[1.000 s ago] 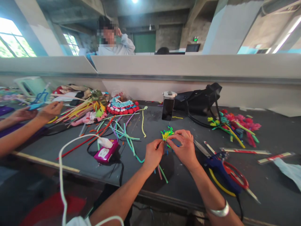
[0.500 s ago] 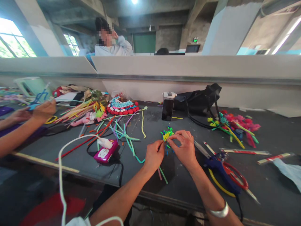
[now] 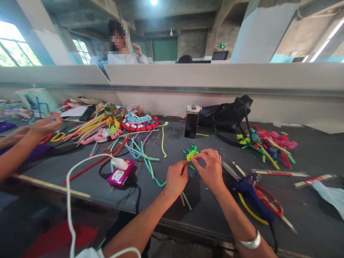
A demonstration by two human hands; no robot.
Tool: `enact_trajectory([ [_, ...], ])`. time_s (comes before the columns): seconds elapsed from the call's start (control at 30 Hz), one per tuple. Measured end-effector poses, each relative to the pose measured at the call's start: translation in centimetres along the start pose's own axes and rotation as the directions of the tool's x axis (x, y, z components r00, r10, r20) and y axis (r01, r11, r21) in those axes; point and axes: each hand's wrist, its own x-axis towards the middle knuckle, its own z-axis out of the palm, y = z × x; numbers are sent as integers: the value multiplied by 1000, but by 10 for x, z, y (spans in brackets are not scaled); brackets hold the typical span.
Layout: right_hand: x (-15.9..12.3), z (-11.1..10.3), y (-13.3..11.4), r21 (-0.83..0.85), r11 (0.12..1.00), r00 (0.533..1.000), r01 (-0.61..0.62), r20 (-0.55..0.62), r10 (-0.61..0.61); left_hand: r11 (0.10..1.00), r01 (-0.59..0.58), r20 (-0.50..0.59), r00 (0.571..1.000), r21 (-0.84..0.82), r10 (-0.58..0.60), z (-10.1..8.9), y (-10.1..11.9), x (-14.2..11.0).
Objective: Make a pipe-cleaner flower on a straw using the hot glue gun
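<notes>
Both my hands pinch a small pipe-cleaner flower (image 3: 190, 154) with yellow, green and blue tufts, held just above the dark table (image 3: 204, 211). My left hand (image 3: 176, 178) is closed on its lower stem, with green and pink stems (image 3: 185, 199) trailing down toward me. My right hand (image 3: 211, 169) is closed on the flower from the right, fingertips touching the left hand's.
A blue glue gun (image 3: 251, 195) and red-handled scissors (image 3: 270, 202) lie right of my hands. Loose pipe cleaners (image 3: 139, 148), a pink box (image 3: 120, 176), a phone (image 3: 191, 124), a black bag (image 3: 228, 113) and finished flowers (image 3: 266, 143) lie around. A co-worker's hands (image 3: 43, 125) work at far left.
My hands have hardly moved on the flower. The co-worker's hands at the left have shifted left and let the blue piece drop from view. The person behind the partition lowered an arm.
</notes>
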Motion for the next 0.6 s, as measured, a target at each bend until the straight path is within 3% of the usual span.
enact_trajectory([
  [0.3,0,1,1,18,999,1000,-27,-7,28,999,36,2,999,-29,-36,0,-1,1],
  [0.5,2,-2,2,152,988,994,-24,-99,40,966,187,57,982,-176,-179,-6,3,4],
  [0.6,3,-6,0,236,972,982,-4,-184,49,867,321,153,947,-380,-284,-8,5,5],
])
